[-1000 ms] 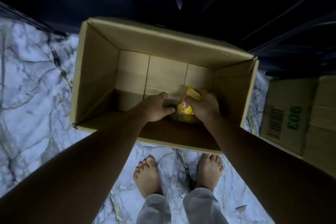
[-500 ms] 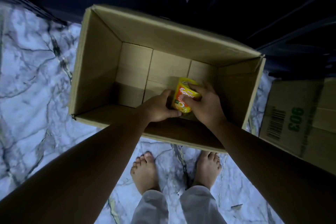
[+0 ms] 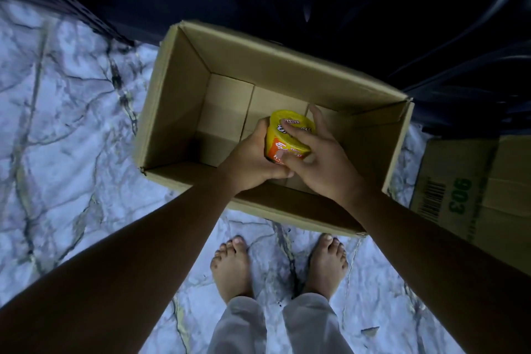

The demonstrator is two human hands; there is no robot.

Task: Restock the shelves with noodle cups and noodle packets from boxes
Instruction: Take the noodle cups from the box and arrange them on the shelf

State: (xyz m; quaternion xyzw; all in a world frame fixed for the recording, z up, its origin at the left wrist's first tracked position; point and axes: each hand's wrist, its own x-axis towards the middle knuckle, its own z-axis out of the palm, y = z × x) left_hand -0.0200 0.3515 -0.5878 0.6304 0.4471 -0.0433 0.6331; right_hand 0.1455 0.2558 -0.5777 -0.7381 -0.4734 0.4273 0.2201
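Head view: where's our noodle cup (image 3: 288, 139)?
— We see it tilted inside the open box's (image 3: 172, 100) outline, right of middle, gripped between both hands.
— Fingers?
— Right hand (image 3: 323, 165): fingers (image 3: 297, 133) spread across lid and side. Left hand (image 3: 249, 161): curled round the cup's left side, fingertips hidden.
— Around it?
— We see a second box (image 3: 465, 190) to the right, on the marble floor (image 3: 71, 123).

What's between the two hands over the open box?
A yellow noodle cup, gripped by the left hand on one side and the right hand on the other; the head view shows it.
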